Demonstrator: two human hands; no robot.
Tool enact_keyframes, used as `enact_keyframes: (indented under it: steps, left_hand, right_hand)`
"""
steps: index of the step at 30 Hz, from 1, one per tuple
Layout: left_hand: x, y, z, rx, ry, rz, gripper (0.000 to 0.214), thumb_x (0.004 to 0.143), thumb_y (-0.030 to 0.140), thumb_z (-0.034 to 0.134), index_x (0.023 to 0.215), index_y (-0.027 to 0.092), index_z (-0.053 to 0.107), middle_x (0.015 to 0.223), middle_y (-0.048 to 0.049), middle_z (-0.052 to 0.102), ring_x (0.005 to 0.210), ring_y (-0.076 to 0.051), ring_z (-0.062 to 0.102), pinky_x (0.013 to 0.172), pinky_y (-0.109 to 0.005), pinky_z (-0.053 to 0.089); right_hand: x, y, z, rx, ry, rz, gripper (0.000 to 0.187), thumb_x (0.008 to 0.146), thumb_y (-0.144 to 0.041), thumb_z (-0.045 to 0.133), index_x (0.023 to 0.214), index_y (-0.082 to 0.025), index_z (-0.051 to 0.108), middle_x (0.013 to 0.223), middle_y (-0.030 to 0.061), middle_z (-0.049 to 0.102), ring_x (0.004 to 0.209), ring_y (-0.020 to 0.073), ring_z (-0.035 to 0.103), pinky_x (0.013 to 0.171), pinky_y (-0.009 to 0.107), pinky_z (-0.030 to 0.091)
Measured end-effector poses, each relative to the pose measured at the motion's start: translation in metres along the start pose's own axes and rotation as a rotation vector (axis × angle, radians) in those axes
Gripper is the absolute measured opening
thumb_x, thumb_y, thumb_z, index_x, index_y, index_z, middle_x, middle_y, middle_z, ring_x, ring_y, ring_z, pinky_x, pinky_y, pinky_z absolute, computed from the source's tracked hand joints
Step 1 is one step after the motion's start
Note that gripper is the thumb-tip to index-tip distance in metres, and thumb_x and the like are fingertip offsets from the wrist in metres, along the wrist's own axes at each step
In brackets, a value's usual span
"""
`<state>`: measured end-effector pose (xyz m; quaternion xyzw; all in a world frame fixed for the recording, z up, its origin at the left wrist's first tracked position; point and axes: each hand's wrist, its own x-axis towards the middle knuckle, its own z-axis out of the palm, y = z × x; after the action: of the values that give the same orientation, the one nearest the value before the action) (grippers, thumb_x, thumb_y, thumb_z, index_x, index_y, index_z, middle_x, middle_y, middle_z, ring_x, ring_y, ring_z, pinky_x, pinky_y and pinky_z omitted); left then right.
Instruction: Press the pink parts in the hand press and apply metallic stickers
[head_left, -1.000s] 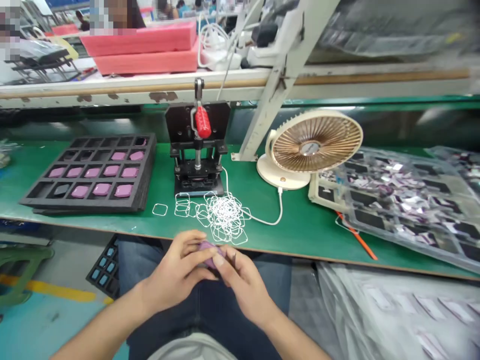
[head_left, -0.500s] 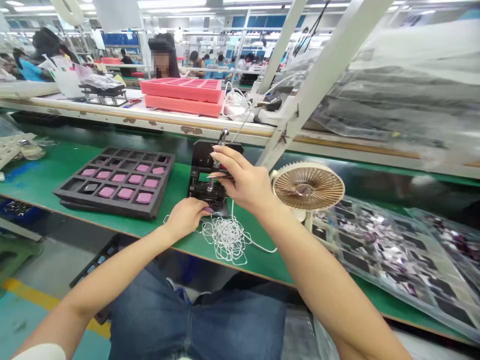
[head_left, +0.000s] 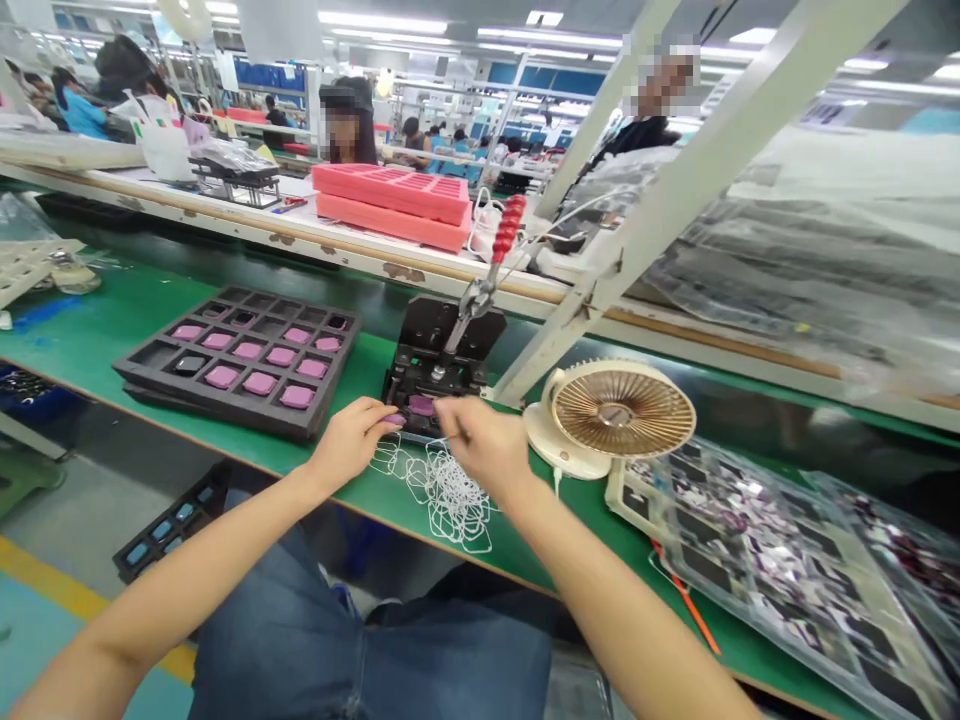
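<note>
My left hand [head_left: 349, 445] pinches a small purple piece [head_left: 394, 418] at the front left of a black toggle-clamp press [head_left: 442, 350]. Another purple piece [head_left: 421, 405] lies in the press bed. The clamp's red handle [head_left: 508, 228] stands raised, with neither hand on it. At the press's front right is my right hand [head_left: 487, 445], its fingers closed and a little blurred. A thin dark tool, apparently tweezers [head_left: 453, 437], shows at its fingers. Below both hands lies a tangle of white thin ring-shaped strips [head_left: 457, 495].
A dark foam tray [head_left: 225, 385] with purple pieces lies left of the press. To the right stand a beige fan [head_left: 622, 410] and clear trays of shiny parts [head_left: 757, 530]. Red foam trays [head_left: 394, 205] sit on the shelf behind, near a slanted white post [head_left: 675, 190].
My right hand has left the clamp and come down to the front of the press. The red handle now stands up in sight. My left hand has drawn slightly left with the purple piece.
</note>
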<state>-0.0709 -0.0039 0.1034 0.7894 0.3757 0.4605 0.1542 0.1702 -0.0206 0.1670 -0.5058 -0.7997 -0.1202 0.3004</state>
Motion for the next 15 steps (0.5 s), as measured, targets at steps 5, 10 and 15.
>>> enact_keyframes:
  steps: [5,10,15]
  left_hand:
    - [-0.007,-0.003,0.001,0.026,0.057,0.008,0.021,0.105,0.023,0.064,0.121,0.021,0.076,0.113,-0.0078,0.081,0.105,-0.023,0.078,0.099,-0.04,0.064]
    - [0.003,-0.004,0.01,0.088,0.056,0.047,0.019,0.105,0.023,0.062,0.118,0.019,0.075,0.112,-0.0101,0.081,0.104,-0.024,0.078,0.098,-0.042,0.065]
    - [0.021,-0.007,0.023,0.165,0.015,0.076,0.019,0.106,0.022,0.06,0.116,0.016,0.075,0.114,-0.0128,0.079,0.107,-0.025,0.076,0.103,-0.044,0.062]
  right_hand:
    - [-0.029,0.011,0.06,-0.061,-0.246,0.017,0.038,0.105,-0.021,0.056,0.142,-0.023,0.066,0.143,0.008,0.071,0.106,0.0243,0.077,0.069,0.029,0.059]
    - [-0.001,0.025,0.067,-0.079,-0.359,0.054,0.042,0.102,-0.029,0.066,0.144,-0.026,0.067,0.126,0.0077,0.078,0.105,0.0285,0.077,0.083,0.035,0.062]
    - [-0.018,0.032,0.048,-0.052,-0.295,0.063,0.034,0.108,-0.03,0.056,0.139,-0.027,0.069,0.135,0.0063,0.075,0.116,0.0264,0.075,0.085,0.034,0.064]
